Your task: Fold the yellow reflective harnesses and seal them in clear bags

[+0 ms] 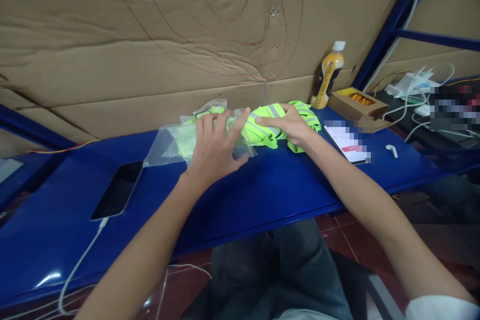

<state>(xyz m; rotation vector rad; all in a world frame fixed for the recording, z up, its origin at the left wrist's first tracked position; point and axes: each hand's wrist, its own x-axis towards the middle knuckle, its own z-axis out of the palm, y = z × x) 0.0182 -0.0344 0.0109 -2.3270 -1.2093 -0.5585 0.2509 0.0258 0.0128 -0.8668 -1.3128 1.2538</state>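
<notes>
A bright yellow-green reflective vest [258, 132] with grey strips lies bunched on the blue table [240, 195]. My right hand [290, 122] is closed on its middle, thumb across the top; a loose part hangs out to the right. To the left, a clear zip plastic bag [167, 145] lies with some yellow-green fabric showing through it. My left hand [215, 137] grips the bag around its mouth, fingers spread over the top and thumb at the near side. The vest's left end meets the bag there; the exact overlap is partly hidden by my fingers.
A black phone [118, 190] with a charging cable lies left. Further right are a yellow drink bottle [329, 77], an open cardboard box [358, 102], a lit phone [345, 142] and a white earbud [391, 150]. A cardboard wall [150, 70] stands behind the table.
</notes>
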